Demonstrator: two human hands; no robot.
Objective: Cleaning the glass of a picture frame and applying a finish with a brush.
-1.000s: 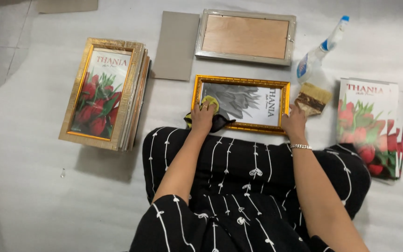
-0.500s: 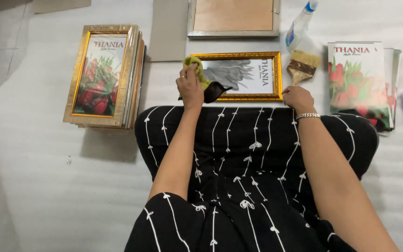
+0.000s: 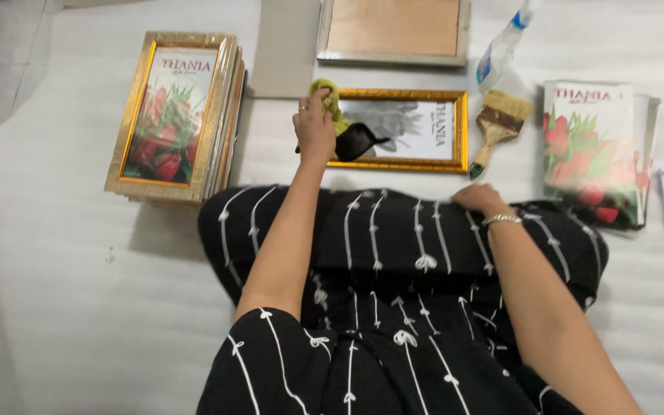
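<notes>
Where the white sheet meets the person's knees, a gold picture frame (image 3: 398,131) lies flat, its long side running left to right, directly ahead of the lap. At its left end the left hand (image 3: 314,129) is closed around a yellow-green cloth (image 3: 327,100) — fingers curled over it, pressing it onto the frame's corner, with a dark piece of cloth (image 3: 359,141) trailing just beside the wrist. Well clear of the frame, the right hand (image 3: 479,198) rests on the black striped dress (image 3: 393,253) (palm down, fingers loosely bent, holding nothing).

A paintbrush (image 3: 499,124) lies just right of the frame, with a spray bottle (image 3: 501,50) above it. A stack of gold frames (image 3: 174,115) sits to the left — a second, wooden-backed frame (image 3: 392,31) lies beyond.
</notes>
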